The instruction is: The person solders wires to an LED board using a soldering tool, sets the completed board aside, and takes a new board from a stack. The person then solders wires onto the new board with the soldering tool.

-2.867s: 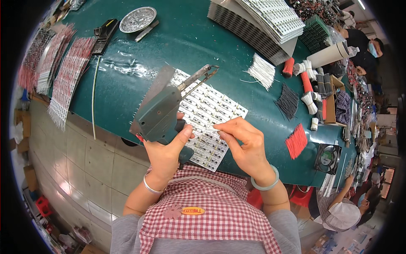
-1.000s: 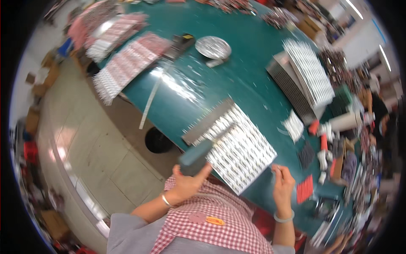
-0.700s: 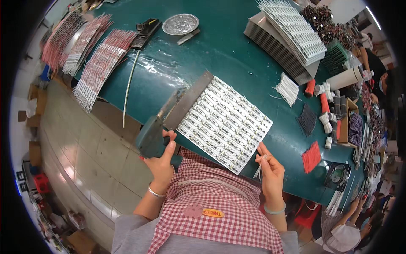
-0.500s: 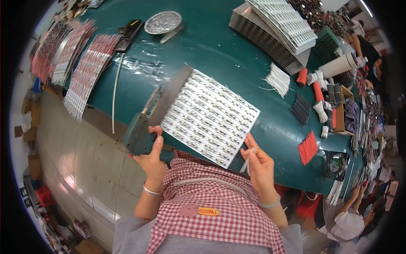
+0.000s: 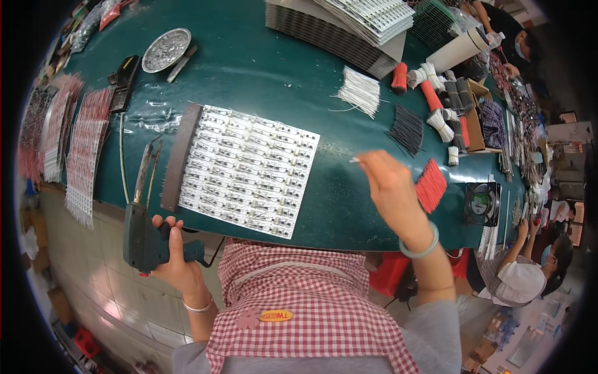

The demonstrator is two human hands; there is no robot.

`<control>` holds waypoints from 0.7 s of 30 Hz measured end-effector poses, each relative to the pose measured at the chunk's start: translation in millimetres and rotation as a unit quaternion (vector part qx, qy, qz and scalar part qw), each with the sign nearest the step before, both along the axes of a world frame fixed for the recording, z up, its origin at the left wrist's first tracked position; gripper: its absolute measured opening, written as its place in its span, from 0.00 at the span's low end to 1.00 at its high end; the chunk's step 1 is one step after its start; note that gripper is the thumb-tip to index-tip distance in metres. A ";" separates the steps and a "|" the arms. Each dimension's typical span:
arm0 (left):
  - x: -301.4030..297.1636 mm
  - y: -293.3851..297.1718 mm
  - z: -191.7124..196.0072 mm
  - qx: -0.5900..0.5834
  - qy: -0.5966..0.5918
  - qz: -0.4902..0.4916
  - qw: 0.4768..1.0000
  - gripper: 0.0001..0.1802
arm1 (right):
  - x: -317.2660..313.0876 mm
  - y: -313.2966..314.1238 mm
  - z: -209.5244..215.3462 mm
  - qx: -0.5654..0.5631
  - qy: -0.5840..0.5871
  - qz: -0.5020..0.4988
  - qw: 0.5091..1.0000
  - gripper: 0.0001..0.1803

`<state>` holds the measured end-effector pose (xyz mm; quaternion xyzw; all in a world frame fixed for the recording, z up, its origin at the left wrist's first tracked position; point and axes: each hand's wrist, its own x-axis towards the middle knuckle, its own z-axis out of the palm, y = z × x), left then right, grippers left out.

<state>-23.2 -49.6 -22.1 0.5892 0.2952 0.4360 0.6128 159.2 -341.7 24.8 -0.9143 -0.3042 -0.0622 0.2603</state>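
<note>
My left hand (image 5: 177, 255) is wrapped round the handle of a dark green soldering gun (image 5: 140, 234), past the table's front edge. Its long metal prongs point away from me, beside the brown bar (image 5: 180, 156). Against that bar, flat on the table, lies a white circuit board panel (image 5: 252, 174) with rows of small dark components and thin wires. Over the table, right of the panel, my right hand (image 5: 392, 187) is closed in a pinch. A small white piece (image 5: 354, 159) sticks out from its fingertips; most of it is hidden.
Bundles of white wires (image 5: 358, 92), black wires (image 5: 408, 129) and red wires (image 5: 431, 186) lie to the right, near a small fan (image 5: 483, 204). Stacked panels (image 5: 336, 47) stand at the back. A metal dish (image 5: 167, 50) sits far left. Co-workers are at the right.
The panel now lies flat and turned on the table, apart from both hands. My left hand has moved left with the soldering gun; my right hand has moved forward over the table. The view has shifted.
</note>
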 end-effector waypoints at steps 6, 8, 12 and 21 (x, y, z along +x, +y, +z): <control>1.5 -21.4 6.3 -0.032 -0.048 -0.148 0.987 0.26 | 32.6 34.7 -18.9 -0.355 -0.114 0.116 0.921 0.04; 8.8 -22.3 9.7 -0.026 -0.039 -0.183 0.982 0.26 | 36.8 58.8 -34.7 -0.409 -0.115 0.126 0.896 0.04; 25.5 -18.7 17.9 0.028 0.086 -0.130 0.987 0.17 | 43.6 71.8 -40.2 -0.479 -0.106 0.147 0.859 0.09; 55.7 -14.6 19.7 0.276 0.147 -0.204 0.928 0.16 | 63.9 59.9 -42.7 -0.493 -0.099 0.144 0.853 0.10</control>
